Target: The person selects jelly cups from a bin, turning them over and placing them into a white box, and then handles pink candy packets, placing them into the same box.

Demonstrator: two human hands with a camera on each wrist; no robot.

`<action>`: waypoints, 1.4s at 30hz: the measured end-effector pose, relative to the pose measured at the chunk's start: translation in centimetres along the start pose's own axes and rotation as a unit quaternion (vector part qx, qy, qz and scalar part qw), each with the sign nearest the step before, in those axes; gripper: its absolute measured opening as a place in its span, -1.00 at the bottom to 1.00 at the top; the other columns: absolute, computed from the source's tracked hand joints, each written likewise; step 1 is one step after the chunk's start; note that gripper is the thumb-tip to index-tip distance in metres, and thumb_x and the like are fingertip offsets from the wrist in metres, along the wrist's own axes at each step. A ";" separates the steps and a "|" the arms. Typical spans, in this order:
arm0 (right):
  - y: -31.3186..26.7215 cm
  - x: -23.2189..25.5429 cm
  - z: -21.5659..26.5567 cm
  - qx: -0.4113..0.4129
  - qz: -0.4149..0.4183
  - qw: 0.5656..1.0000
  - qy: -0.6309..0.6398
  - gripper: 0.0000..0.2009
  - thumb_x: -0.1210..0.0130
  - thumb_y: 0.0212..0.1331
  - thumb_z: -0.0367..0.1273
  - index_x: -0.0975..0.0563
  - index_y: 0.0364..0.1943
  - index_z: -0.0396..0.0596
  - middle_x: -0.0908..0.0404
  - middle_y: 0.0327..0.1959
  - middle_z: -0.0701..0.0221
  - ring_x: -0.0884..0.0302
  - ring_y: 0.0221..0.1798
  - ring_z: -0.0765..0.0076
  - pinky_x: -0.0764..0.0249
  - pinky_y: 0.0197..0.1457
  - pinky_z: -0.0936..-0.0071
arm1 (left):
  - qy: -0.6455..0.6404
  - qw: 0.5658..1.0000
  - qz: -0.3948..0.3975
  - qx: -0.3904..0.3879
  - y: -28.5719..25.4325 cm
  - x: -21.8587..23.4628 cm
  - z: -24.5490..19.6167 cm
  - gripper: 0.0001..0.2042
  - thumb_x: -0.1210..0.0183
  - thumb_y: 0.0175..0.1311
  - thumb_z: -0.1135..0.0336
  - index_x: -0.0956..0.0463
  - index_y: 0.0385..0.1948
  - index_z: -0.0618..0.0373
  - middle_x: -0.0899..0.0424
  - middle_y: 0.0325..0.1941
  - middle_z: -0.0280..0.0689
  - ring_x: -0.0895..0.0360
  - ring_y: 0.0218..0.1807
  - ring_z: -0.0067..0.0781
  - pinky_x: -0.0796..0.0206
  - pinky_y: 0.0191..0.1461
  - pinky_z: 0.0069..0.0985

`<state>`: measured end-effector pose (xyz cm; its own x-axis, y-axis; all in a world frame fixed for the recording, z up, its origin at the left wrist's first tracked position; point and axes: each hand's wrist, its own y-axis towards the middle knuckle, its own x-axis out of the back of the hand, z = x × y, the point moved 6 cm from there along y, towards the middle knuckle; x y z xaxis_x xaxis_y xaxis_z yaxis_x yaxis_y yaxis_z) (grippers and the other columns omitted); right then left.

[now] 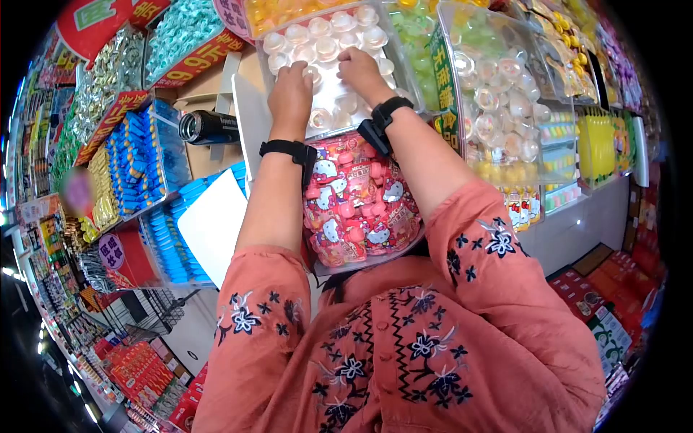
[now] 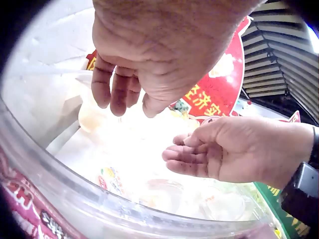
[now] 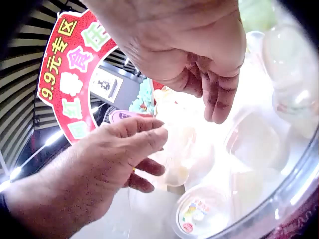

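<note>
A clear plastic bin (image 1: 404, 54) holds rows of pale jelly cups (image 1: 326, 49). My left hand (image 1: 291, 97) reaches over its left part, fingertips beside one of the cups. Opposite it, my right hand (image 1: 363, 76) hangs over the middle with its fingers bent loosely. Between the hands a patch of shiny white bin floor shows. In the left wrist view nothing appears between the left thumb and the hanging fingers (image 2: 119, 92). The right wrist view has the right fingers (image 3: 222, 97) pointing down above the cups, likewise without a thing in them. Glare whites out part of the bin there.
Pink character-print snack bags (image 1: 361, 202) fill a bin just in front of me. To the left are a dark bottle (image 1: 209, 127), a white board (image 1: 216, 220) and blue-wrapped sweets (image 1: 137, 155). Another clear bin of cups (image 1: 498, 101) stands to the right.
</note>
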<state>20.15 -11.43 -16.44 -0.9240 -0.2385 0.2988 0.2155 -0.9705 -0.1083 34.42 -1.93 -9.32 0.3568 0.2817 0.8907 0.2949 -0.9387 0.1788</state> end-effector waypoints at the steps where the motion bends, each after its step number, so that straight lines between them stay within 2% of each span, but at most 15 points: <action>1: -0.3 0.6 0.6 0.014 0.011 0.999 -0.050 -0.78 -0.07 0.06 -0.43 -0.62 -0.22 -0.22 -0.68 -0.19 0.02 -0.63 -0.04 -0.07 -0.52 0.05 0.20 | -0.006 1.000 -0.010 -0.009 0.0 0.0 0.0 -0.72 -0.12 0.28 0.27 -0.55 0.02 -0.08 -0.59 0.00 -0.13 -0.58 0.01 0.00 -0.46 -0.01 -0.14; 3: -1.2 1.6 2.1 0.040 0.029 0.988 -0.147 -0.77 -0.11 0.06 -0.39 -0.63 -0.23 -0.22 -0.68 -0.19 0.04 -0.63 -0.06 -0.09 -0.52 0.04 0.18 | -0.008 1.000 -0.019 -0.012 0.0 0.0 0.0 -0.72 -0.12 0.28 0.26 -0.55 0.02 -0.07 -0.59 0.01 -0.13 -0.58 0.01 0.00 -0.46 -0.01 -0.14; 6: -2.2 0.1 2.2 0.082 0.136 0.936 -0.315 -0.72 -0.21 0.05 -0.27 -0.65 -0.23 -0.19 -0.69 -0.19 0.06 -0.64 -0.07 -0.07 -0.53 0.05 0.19 | -0.009 1.000 -0.012 -0.004 0.0 -0.1 0.1 -0.72 -0.13 0.27 0.26 -0.56 0.02 -0.07 -0.59 0.02 -0.12 -0.58 0.01 0.00 -0.46 0.00 -0.14; 9: -3.8 -0.7 3.1 0.099 0.162 0.901 -0.390 -0.64 -0.29 0.02 -0.16 -0.66 -0.21 -0.17 -0.70 -0.17 0.09 -0.66 -0.07 -0.02 -0.55 0.06 0.19 | -0.008 1.000 -0.005 -0.003 0.2 -0.1 0.1 -0.72 -0.13 0.27 0.26 -0.56 0.02 -0.07 -0.59 0.03 -0.12 -0.58 0.01 0.00 -0.46 0.01 -0.14; 10: -4.1 -1.2 3.2 0.118 0.188 0.893 -0.391 -0.56 -0.33 0.05 -0.10 -0.57 -0.21 -0.22 -0.66 -0.19 0.05 -0.61 -0.05 -0.08 -0.51 0.03 0.11 | -0.007 1.000 -0.003 -0.003 0.1 -0.1 0.2 -0.72 -0.13 0.27 0.26 -0.56 0.02 -0.07 -0.59 0.03 -0.12 -0.58 0.01 0.00 -0.46 0.01 -0.13; 13: -4.3 -1.9 2.8 0.073 0.202 0.882 -0.419 -0.66 -0.37 -0.04 -0.21 -0.68 -0.26 -0.17 -0.70 -0.18 0.05 -0.68 -0.05 -0.01 -0.59 0.04 0.17 | -0.011 1.000 -0.003 0.000 0.1 0.0 0.3 -0.72 -0.13 0.27 0.25 -0.55 0.02 -0.07 -0.59 0.03 -0.13 -0.59 0.01 0.01 -0.45 0.01 -0.12; 14: -4.5 -1.7 2.8 0.087 0.184 0.878 -0.433 -0.71 -0.35 -0.05 -0.27 -0.69 -0.27 -0.17 -0.70 -0.21 0.04 -0.69 -0.08 -0.03 -0.61 0.03 0.15 | -0.012 1.000 -0.008 -0.004 0.1 -0.1 0.3 -0.72 -0.13 0.27 0.25 -0.55 0.02 -0.08 -0.59 0.03 -0.14 -0.59 0.00 0.02 -0.45 0.01 -0.12; 17: -3.7 -1.9 2.2 0.095 0.197 0.878 -0.425 -0.74 -0.31 -0.05 -0.32 -0.68 -0.29 -0.19 -0.69 -0.21 0.02 -0.68 -0.09 -0.05 -0.60 0.03 0.13 | -0.016 1.000 -0.012 -0.005 0.1 -0.2 0.3 -0.72 -0.12 0.27 0.25 -0.55 0.02 -0.08 -0.59 0.03 -0.14 -0.59 0.00 0.02 -0.45 0.01 -0.12; 20: -3.0 -2.1 1.9 0.142 0.177 0.895 -0.385 -0.78 -0.28 -0.07 -0.37 -0.67 -0.33 -0.20 -0.68 -0.22 -0.03 -0.67 -0.07 -0.07 -0.57 0.05 0.11 | -0.016 1.000 0.001 0.007 0.1 -0.2 0.2 -0.72 -0.12 0.27 0.24 -0.55 0.02 -0.09 -0.59 0.03 -0.14 -0.58 0.01 0.02 -0.45 0.02 -0.12; 23: -2.1 -1.9 2.1 0.123 0.165 0.913 -0.351 -0.76 -0.28 -0.08 -0.37 -0.65 -0.29 -0.19 -0.66 -0.21 -0.07 -0.64 -0.06 -0.14 -0.54 0.06 0.08 | -0.016 1.000 -0.001 0.006 0.2 -0.3 0.3 -0.72 -0.11 0.28 0.23 -0.55 0.02 -0.10 -0.59 0.02 -0.14 -0.58 0.00 0.03 -0.45 0.02 -0.11; 26: -1.6 -0.8 2.3 0.079 0.061 0.945 -0.313 -0.71 -0.28 -0.07 -0.37 -0.60 -0.22 -0.20 -0.62 -0.17 -0.07 -0.58 -0.03 -0.21 -0.52 0.09 0.06 | -0.019 1.000 -0.003 0.006 0.3 -0.4 0.4 -0.71 -0.11 0.28 0.22 -0.54 0.03 -0.10 -0.58 0.02 -0.14 -0.59 0.00 0.03 -0.45 0.01 -0.11; 29: -1.5 -1.0 2.5 0.143 0.043 0.943 -0.296 -0.69 -0.29 -0.04 -0.37 -0.57 -0.19 -0.21 -0.54 -0.11 -0.07 -0.52 0.00 -0.25 -0.50 0.11 0.06 | -0.015 1.000 0.002 0.012 0.3 -0.4 0.4 -0.71 -0.12 0.29 0.22 -0.54 0.03 -0.10 -0.58 0.02 -0.14 -0.59 0.00 0.03 -0.45 0.01 -0.11; 32: -1.8 -1.5 1.6 0.112 0.084 0.945 -0.297 -0.70 -0.30 -0.03 -0.39 -0.56 -0.20 -0.21 -0.50 -0.06 -0.05 -0.47 0.04 -0.23 -0.49 0.13 0.08 | -0.018 1.000 -0.001 0.011 0.2 -0.2 0.3 -0.72 -0.13 0.28 0.24 -0.54 0.02 -0.09 -0.58 0.02 -0.14 -0.59 -0.01 0.02 -0.45 0.01 -0.12; 42: -2.4 -1.2 2.9 0.151 0.037 0.953 -0.259 -0.67 -0.36 -0.02 -0.42 -0.53 -0.16 -0.21 -0.43 -0.04 -0.02 -0.46 0.07 -0.21 -0.49 0.12 0.09 | -0.026 1.000 -0.007 0.011 0.0 0.1 -0.1 -0.73 -0.16 0.27 0.27 -0.54 0.01 -0.08 -0.59 -0.01 -0.15 -0.59 -0.02 0.02 -0.45 0.00 -0.13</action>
<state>21.64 -8.88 -13.83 -0.6405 -0.2165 0.7368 0.4268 -0.8980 0.1071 34.36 -1.93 -9.17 0.3987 0.3052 0.8648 0.3185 -0.9304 0.1815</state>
